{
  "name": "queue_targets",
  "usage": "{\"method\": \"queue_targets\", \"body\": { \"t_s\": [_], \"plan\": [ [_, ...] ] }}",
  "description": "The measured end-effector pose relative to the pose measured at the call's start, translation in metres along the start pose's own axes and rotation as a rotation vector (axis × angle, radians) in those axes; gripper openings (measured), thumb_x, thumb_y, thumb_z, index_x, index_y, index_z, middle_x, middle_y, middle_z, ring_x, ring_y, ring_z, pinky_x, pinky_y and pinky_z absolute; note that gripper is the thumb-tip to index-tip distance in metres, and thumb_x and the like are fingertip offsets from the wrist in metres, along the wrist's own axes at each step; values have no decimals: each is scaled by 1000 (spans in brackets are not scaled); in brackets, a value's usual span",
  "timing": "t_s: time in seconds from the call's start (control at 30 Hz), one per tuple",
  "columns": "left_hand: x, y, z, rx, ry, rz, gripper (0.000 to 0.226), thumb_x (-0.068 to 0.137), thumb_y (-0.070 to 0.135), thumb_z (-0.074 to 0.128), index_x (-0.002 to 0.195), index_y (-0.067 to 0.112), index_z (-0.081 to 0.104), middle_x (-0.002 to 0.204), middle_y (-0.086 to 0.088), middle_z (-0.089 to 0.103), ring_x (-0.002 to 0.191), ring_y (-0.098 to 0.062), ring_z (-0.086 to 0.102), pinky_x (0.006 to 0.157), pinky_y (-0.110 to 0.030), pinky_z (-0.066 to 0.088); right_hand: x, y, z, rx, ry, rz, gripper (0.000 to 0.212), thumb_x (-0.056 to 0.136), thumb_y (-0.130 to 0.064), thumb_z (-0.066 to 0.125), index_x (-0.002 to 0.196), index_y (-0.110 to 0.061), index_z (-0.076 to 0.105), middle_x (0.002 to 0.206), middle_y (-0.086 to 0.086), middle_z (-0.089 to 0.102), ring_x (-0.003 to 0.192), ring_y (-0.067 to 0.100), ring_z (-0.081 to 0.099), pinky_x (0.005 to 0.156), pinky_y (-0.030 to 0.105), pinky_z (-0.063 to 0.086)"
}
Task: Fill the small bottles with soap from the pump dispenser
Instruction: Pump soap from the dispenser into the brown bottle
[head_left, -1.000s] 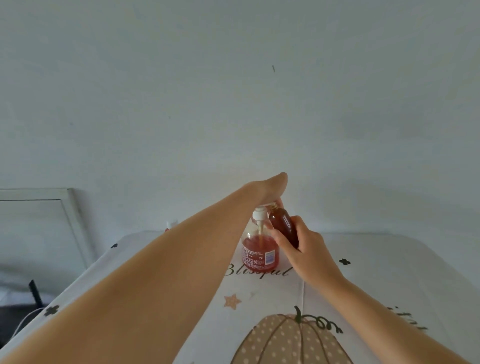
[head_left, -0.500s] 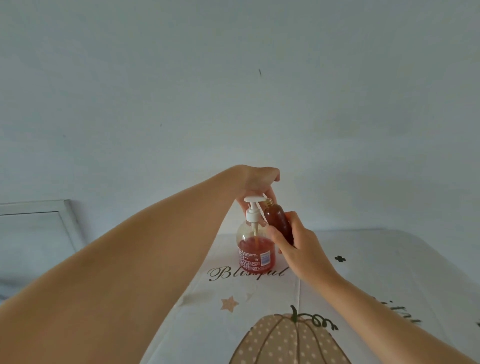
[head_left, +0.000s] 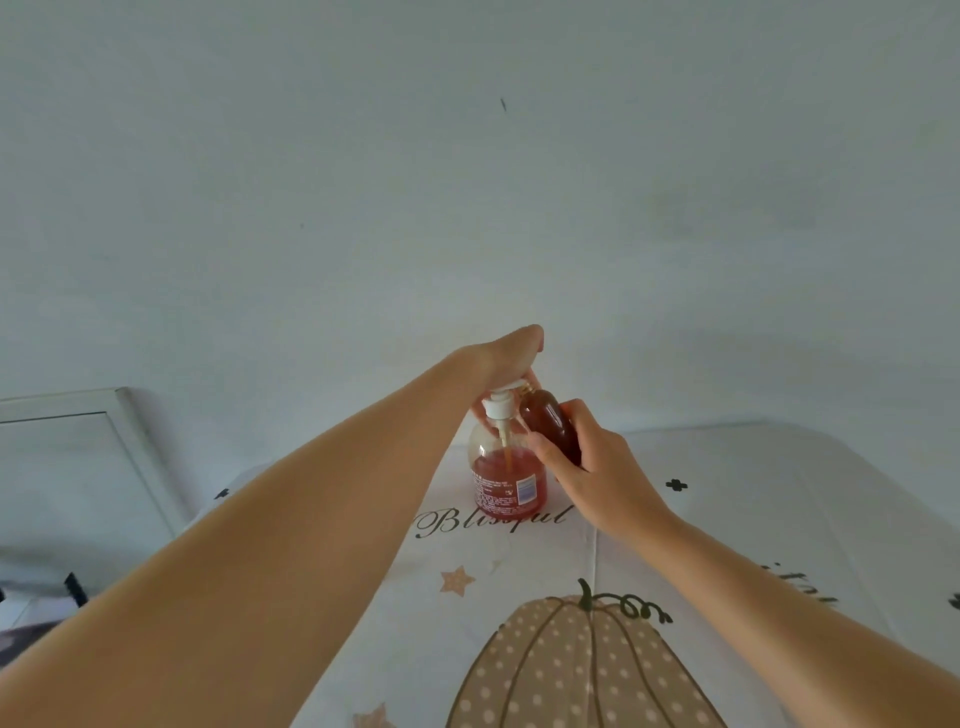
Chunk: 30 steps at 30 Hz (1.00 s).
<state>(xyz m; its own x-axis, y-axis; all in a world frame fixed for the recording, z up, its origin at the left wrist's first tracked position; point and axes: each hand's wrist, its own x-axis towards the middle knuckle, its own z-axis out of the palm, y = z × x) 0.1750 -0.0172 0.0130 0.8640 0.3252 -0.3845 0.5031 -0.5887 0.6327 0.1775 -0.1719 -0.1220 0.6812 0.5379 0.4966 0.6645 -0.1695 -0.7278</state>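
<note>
Head view: left hand draped over pump head of pump dispenser, fingers bent down round it. Right hand wrapped round small bottle, tilted just right of dispenser, mouth up at nozzle, lifted off table. Looks dark, likely near full. Judged step: pumping soap in. Press slow, short strokes; hold mouth snug under nozzle; steady dispenser against tipping; stop before neck overflows.

The left hand hides the pump dispenser's top.
</note>
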Motion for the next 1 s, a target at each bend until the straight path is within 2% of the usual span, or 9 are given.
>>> {"method": "queue_targets", "body": {
  "t_s": [0.07, 0.17, 0.3, 0.4, 0.47, 0.57, 0.67, 0.83, 1.0],
  "plan": [
    [-2, 2, 1, 15, 32, 1, 66, 101, 47, 26, 112, 4, 74, 82, -15, 77, 57, -30, 73, 70, -37, 57, 1, 0, 1, 2, -2, 4, 29, 107, -43, 59, 122, -19, 53, 83, -18, 61, 73, -18, 62, 63, 10, 50],
    [-6, 7, -3, 24, 7, -13, 63, 101, 45, 28, 121, 4, 71, 99, -18, 79, 69, -33, 75, 74, -41, 61, 2, -4, 1, 9, 16, 3, 31, 107, -40, 59, 124, -16, 53, 83, -17, 61, 70, -18, 62, 63, 9, 50],
    [-13, 19, -14, 78, -97, -29, 64, 104, 47, 28, 128, 4, 68, 108, -20, 79, 81, -36, 77, 80, -42, 61, 0, -10, -3, 36, 59, -8, 33, 103, -45, 61, 119, -17, 54, 76, -12, 62, 64, -7, 64, 61, 12, 50],
    [-16, 25, -13, 147, -126, -66, 65, 103, 50, 30, 127, 6, 70, 123, -22, 73, 102, -42, 75, 91, -56, 61, 0, -11, -3, 57, 62, -6, 32, 103, -43, 62, 120, -16, 55, 78, -12, 63, 66, -7, 65, 62, 12, 50],
    [-18, 25, -10, 190, -98, -69, 66, 102, 52, 30, 124, 6, 72, 127, -22, 70, 110, -46, 71, 92, -64, 59, 0, -12, -2, 60, 62, -12, 32, 104, -41, 62, 122, -15, 56, 80, -13, 65, 67, -9, 65, 63, 12, 51],
    [-19, 24, -6, 167, -77, -71, 70, 100, 54, 28, 120, 5, 74, 123, -22, 71, 109, -47, 70, 89, -67, 59, 0, -12, -3, 61, 62, -17, 32, 104, -39, 63, 123, -14, 57, 82, -14, 64, 69, -12, 64, 64, 10, 50],
    [-15, 20, -4, 141, -43, -70, 75, 98, 57, 25, 117, 6, 76, 121, -22, 72, 102, -45, 74, 87, -62, 61, 0, -10, -4, 45, 55, -17, 30, 105, -39, 63, 123, -16, 56, 81, -17, 61, 70, -14, 63, 65, 9, 49],
    [-14, 11, 7, 83, 25, -61, 75, 101, 56, 21, 112, 6, 75, 103, -21, 79, 85, -39, 73, 96, -52, 58, -2, -3, -1, 18, 39, -1, 33, 103, -49, 63, 117, -20, 56, 82, -12, 66, 72, -7, 65, 64, 13, 50],
    [-14, 13, 4, 85, 11, -76, 74, 100, 55, 22, 116, 6, 75, 98, -20, 80, 89, -39, 75, 96, -53, 58, 0, -4, -1, 24, 30, 7, 32, 105, -45, 62, 122, -19, 56, 85, -13, 65, 75, -12, 64, 66, 10, 50]
  ]
}}
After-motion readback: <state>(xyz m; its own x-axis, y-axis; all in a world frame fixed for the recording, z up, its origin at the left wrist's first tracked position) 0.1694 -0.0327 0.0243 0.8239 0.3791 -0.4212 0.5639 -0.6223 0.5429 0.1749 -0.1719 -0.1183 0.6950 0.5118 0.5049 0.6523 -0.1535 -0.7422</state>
